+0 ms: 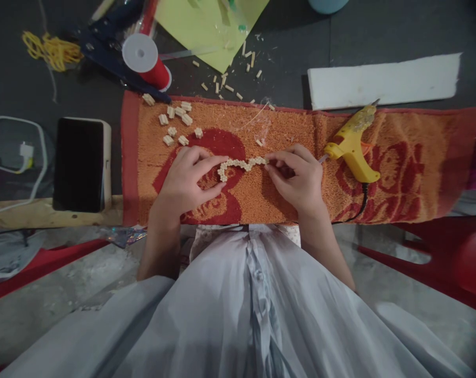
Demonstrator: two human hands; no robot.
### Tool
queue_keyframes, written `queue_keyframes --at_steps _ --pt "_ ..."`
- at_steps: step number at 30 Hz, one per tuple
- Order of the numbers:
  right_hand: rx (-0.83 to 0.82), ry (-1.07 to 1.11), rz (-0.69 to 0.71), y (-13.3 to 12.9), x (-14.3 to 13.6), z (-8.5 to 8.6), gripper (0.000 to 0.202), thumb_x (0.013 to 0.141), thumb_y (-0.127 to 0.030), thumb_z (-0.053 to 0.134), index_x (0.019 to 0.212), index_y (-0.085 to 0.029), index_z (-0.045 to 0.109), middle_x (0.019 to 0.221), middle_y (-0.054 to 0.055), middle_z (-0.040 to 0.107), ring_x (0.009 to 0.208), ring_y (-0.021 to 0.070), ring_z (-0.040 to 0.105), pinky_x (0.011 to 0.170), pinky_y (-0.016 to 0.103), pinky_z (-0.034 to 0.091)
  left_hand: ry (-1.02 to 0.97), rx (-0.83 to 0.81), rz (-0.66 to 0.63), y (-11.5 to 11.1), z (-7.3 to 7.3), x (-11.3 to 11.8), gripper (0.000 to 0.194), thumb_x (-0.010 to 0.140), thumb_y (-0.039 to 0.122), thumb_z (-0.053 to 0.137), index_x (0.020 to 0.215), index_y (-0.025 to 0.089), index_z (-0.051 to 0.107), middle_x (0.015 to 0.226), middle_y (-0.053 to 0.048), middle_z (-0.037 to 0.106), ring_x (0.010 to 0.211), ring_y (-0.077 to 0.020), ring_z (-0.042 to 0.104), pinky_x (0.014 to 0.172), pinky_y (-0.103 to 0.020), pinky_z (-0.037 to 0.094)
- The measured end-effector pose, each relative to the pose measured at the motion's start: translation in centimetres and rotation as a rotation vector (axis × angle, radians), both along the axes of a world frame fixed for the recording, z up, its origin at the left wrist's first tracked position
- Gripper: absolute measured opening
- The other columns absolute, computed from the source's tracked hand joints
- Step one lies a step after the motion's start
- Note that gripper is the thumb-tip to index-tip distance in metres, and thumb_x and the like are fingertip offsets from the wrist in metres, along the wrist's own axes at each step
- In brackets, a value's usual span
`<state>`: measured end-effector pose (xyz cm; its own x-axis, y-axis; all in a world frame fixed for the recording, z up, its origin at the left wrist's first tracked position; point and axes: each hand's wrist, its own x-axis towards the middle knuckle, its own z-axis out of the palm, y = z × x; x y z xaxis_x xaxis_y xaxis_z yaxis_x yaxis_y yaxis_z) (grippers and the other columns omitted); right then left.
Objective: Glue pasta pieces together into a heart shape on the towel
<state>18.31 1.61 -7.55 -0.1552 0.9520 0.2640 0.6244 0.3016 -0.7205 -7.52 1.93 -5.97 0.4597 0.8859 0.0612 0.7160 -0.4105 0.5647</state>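
A wavy strip of small pale stick pieces (243, 165) lies across the orange and red towel (277, 205) between my hands. My left hand (186, 176) has its thumb and forefinger at the strip's curled left end. At the other end, the fingertips of my right hand (296, 176) pinch the strip's tip. Above my left hand sit several small bundles of short sticks (178, 112). A yellow glue gun (353, 144) rests on the towel to the right of my right hand, its cord running down over the edge.
A red thread spool (157, 73) stands by a dark blue tool (104, 44) at the back left. Loose stick bits (229, 88) scatter near a yellow-green sheet (214, 26). A white foam strip (383, 81) lies behind the glue gun. A phone (79, 164) is at left.
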Motion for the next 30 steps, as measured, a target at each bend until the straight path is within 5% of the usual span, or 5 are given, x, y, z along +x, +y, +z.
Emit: queue_keyframes --at_steps 30 --pt "0.096 0.02 -0.008 -0.04 -0.03 -0.24 0.017 0.084 -0.022 0.061 0.097 -0.024 0.072 0.077 0.002 0.061 0.066 0.0145 0.056 0.06 0.029 0.049 0.003 0.035 -0.017 0.19 -0.24 -0.08 0.041 0.084 0.034 0.065 0.124 0.024 0.062 0.102 -0.005 0.058 0.097 -0.0215 0.054 0.09 -0.037 0.045"
